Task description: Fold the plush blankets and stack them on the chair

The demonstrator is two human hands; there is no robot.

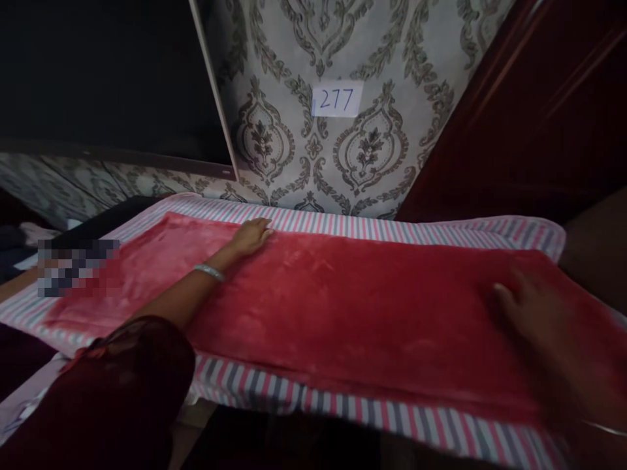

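A red plush cloth [343, 294] lies spread flat on a board covered in pink, grey and white stripes [372, 225]. My left hand [252, 236] rests palm down on the cloth's far edge, fingers stretched out, with a silver bangle on the wrist. My right hand [529, 307] lies flat on the cloth near its right end, blurred by motion, fingers extended. Neither hand holds anything.
A wall with grey ornamental wallpaper stands behind the board, with a white label reading 277 [337, 98]. A dark screen [102, 78] hangs at upper left. A dark red door [539, 111] is at the right. A pixelated patch sits at the left.
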